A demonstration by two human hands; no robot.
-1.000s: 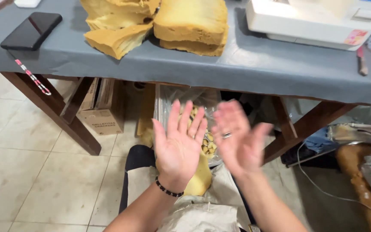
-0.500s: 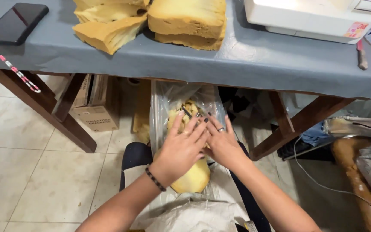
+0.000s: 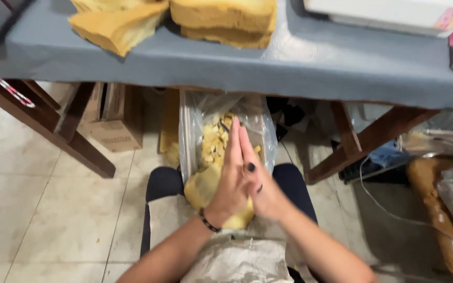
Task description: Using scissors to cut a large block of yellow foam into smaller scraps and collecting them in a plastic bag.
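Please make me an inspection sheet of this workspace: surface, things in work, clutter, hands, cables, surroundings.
Surface: grey cloth-covered table on dark wooden legs.
Job's things: clear plastic bag of yellow foam scraps between the knees; yellow foam piece on the lap.
Clutter: yellow foam blocks and white machine on the table; cardboard box beneath.
Hands: left hand and right hand pressed palm to palm, holding nothing.
Cables: white cord on the floor.
Surroundings: beige tiled floor.

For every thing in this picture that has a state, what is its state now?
left hand: flat, palm pressed to the right hand, holds nothing
right hand: flat, pressed to the left hand
clear plastic bag: open, partly filled with yellow foam pieces
foam blocks: lying on the table
cardboard box: under the table
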